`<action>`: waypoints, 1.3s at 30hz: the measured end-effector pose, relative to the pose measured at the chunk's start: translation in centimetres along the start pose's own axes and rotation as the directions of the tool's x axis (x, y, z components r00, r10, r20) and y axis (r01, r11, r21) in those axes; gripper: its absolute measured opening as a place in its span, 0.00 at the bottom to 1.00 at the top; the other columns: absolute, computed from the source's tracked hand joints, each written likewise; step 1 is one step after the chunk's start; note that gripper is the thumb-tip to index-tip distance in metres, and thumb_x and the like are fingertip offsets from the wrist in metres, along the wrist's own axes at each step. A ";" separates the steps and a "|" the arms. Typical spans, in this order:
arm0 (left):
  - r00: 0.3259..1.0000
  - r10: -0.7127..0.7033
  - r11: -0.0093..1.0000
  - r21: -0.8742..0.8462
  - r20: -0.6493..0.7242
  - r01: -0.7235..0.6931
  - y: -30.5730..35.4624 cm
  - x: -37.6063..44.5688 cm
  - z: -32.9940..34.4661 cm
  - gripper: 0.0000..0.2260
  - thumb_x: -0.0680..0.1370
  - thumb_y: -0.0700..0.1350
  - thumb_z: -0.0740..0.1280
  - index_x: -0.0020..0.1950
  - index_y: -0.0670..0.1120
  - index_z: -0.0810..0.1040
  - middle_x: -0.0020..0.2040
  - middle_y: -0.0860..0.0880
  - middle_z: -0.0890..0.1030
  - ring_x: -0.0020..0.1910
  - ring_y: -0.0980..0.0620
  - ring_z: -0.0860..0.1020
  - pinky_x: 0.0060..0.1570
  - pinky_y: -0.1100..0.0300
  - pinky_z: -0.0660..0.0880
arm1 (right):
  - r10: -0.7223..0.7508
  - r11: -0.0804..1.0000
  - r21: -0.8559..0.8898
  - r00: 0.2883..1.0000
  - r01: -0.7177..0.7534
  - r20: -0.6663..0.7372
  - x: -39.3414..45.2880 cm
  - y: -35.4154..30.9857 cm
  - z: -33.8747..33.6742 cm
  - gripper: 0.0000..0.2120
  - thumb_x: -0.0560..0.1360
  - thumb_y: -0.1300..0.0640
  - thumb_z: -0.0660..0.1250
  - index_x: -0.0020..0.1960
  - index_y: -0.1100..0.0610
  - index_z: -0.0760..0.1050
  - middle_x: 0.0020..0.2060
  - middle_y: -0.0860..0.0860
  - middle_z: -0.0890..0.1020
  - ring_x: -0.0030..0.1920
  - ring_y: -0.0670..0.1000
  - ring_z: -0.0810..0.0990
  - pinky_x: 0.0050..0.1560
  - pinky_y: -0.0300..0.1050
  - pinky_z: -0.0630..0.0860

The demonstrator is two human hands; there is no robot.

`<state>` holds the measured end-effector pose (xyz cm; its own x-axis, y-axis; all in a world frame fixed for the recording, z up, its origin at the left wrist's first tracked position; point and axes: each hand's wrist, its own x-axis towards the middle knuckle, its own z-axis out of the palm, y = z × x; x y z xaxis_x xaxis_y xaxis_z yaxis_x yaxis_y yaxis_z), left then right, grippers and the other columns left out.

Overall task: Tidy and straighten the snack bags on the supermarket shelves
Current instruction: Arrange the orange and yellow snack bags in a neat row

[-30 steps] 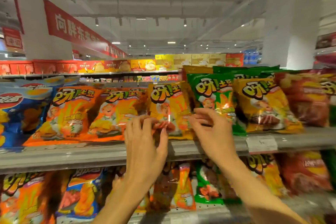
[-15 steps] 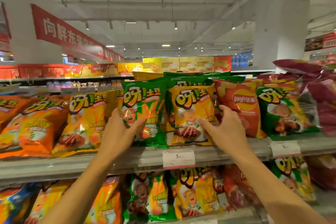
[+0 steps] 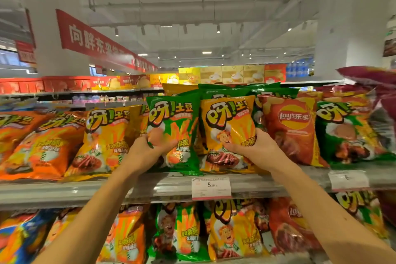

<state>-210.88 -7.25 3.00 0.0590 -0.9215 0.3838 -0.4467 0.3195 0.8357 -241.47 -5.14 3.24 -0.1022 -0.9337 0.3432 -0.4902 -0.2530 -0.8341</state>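
Note:
A green snack bag [image 3: 175,120] stands upright on the upper shelf [image 3: 90,191], and my left hand [image 3: 147,152] grips its lower left part. Right beside it stands a yellow snack bag [image 3: 230,118]; my right hand [image 3: 255,148] holds its lower right edge, fingers wrapped over the front. The two bags touch each other at mid shelf. To the right leans a red Lay's bag [image 3: 293,126], then a green and yellow bag [image 3: 347,133]. To the left lie a yellow bag [image 3: 107,135] and orange bags [image 3: 40,146], tilted back.
A white price tag [image 3: 211,187] hangs on the shelf edge below the yellow bag, another tag [image 3: 348,180] further right. The lower shelf holds more snack bags [image 3: 186,233]. Purple bags [image 3: 377,83] stick out at the far right. A red banner [image 3: 94,40] hangs overhead.
My view shifted right along the shelf. Both hands left the orange-yellow bags and now grip the green bag and the yellow bag, which stand more upright than half a second ago.

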 end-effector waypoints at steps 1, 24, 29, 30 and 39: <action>1.000 0.004 1.000 -0.029 -0.010 -0.004 0.2 0.0 0.0 0.27 0.63 0.67 0.74 0.50 0.47 0.82 0.42 0.54 0.86 0.40 0.57 0.82 0.35 0.62 0.73 | -0.028 1.000 -0.005 0.999 0.028 -0.024 -0.3 0.1 0.0 0.36 0.57 0.31 0.80 0.58 0.46 0.75 0.49 0.47 0.84 0.46 0.49 0.83 0.46 0.48 0.81; 0.995 0.096 0.994 0.056 0.033 -0.098 7.4 -0.1 14.6 0.34 0.67 0.69 0.73 0.57 0.43 0.71 0.48 0.49 0.77 0.47 0.48 0.77 0.37 0.56 0.70 | -0.094 0.979 0.124 0.896 0.163 -0.433 -6.3 1.0 -8.7 0.37 0.61 0.34 0.78 0.66 0.44 0.73 0.56 0.42 0.82 0.58 0.48 0.80 0.59 0.51 0.76; 0.988 0.050 0.992 0.103 0.147 -0.066 7.5 -0.1 13.7 0.34 0.72 0.66 0.70 0.64 0.43 0.68 0.53 0.48 0.77 0.52 0.45 0.79 0.47 0.54 0.76 | -0.122 0.975 0.125 0.912 0.184 -0.392 -6.3 -0.3 -6.9 0.38 0.63 0.35 0.78 0.70 0.42 0.71 0.60 0.41 0.81 0.60 0.47 0.79 0.63 0.50 0.75; 0.981 0.077 0.989 0.110 0.178 -0.098 7.2 -0.4 12.8 0.29 0.74 0.63 0.70 0.64 0.43 0.69 0.52 0.49 0.78 0.49 0.49 0.80 0.44 0.58 0.76 | -0.134 0.974 0.122 0.915 0.193 -0.381 -6.2 -0.7 -6.2 0.35 0.63 0.35 0.78 0.67 0.38 0.71 0.58 0.39 0.80 0.58 0.45 0.79 0.60 0.47 0.74; 0.880 0.471 0.659 0.684 -0.053 -0.312 -0.4 -7.3 0.1 0.13 0.82 0.55 0.61 0.52 0.51 0.82 0.47 0.53 0.81 0.47 0.49 0.78 0.45 0.51 0.75 | -0.240 0.948 0.135 0.927 0.287 -0.287 -4.8 -5.8 3.8 0.31 0.62 0.32 0.77 0.59 0.40 0.70 0.49 0.34 0.77 0.48 0.34 0.76 0.44 0.33 0.70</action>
<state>-211.23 -0.71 -0.15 -0.1113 -0.6489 0.7527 -0.9238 0.3469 0.1624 -234.80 -0.12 4.80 -0.2256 -0.7325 0.6423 -0.3774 -0.5421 -0.7508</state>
